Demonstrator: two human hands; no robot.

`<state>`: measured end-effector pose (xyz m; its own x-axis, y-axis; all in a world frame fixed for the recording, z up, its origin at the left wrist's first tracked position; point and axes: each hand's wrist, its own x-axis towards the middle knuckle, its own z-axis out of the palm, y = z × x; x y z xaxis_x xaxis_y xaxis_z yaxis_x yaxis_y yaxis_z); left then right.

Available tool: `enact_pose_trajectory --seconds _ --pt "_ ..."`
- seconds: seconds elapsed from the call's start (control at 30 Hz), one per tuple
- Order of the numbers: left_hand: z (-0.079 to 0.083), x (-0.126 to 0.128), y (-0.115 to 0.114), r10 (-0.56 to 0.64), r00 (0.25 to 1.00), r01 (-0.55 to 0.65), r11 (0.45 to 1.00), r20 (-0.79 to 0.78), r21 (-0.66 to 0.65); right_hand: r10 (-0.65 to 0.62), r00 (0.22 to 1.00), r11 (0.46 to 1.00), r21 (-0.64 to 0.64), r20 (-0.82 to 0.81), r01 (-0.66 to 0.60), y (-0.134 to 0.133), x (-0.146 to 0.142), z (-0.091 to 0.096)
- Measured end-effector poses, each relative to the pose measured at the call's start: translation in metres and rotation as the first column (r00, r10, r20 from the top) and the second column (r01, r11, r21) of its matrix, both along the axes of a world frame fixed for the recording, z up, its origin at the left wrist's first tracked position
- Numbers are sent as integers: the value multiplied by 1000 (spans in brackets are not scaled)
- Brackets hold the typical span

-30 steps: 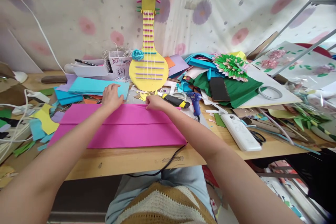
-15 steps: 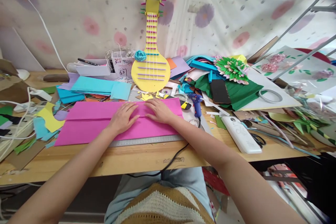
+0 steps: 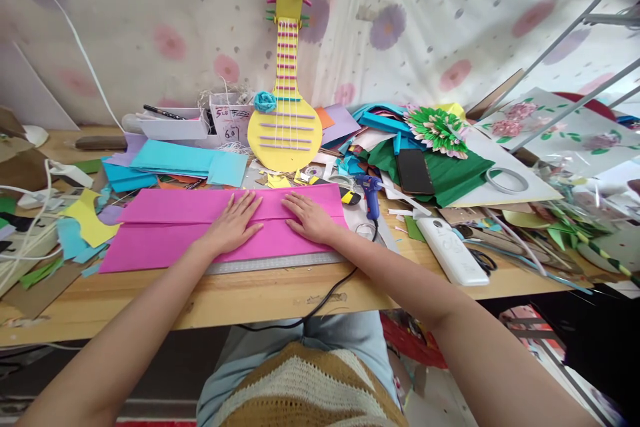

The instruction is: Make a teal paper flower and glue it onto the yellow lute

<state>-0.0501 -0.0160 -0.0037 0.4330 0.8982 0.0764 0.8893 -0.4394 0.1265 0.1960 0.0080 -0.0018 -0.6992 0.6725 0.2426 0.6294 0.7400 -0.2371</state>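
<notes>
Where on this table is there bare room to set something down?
Along the front of the table, below the pink paper and ruler, though a black cord crosses it. A smaller patch lies between right forearm and white device. Behind the paper, scraps crowd it.

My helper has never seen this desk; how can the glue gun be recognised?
Find the tall yellow instrument at the back. In front lies pink paper; just past the paper's right end sits the glue gun, blue, unlike the black-and-yellow tool beside it.
</notes>
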Motion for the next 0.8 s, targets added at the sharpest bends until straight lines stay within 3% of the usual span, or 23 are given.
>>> enact_pose_trajectory --seconds 0.23,0.4,0.47,0.53,0.63,0.8 --pt "2 -1 0 9 1000 -9 999 1 -39 -55 996 998 -10 -64 55 1 15 11" --pt "10 4 -3 -14 999 13 999 36 44 -187 977 982 -34 -104 185 13 37 18" --pt "16 17 -8 -81 995 77 994 50 76 -229 967 973 -43 -113 226 17 40 19" --pt "22 38 -12 -226 973 222 972 52 73 -266 956 964 -58 -122 261 20 40 21" --pt "24 77 -16 -392 919 393 919 39 -32 -311 941 949 -89 -131 302 23 36 25" --pt "18 119 -10 -410 912 408 903 8 -136 -359 919 931 -125 -160 342 26 36 28"
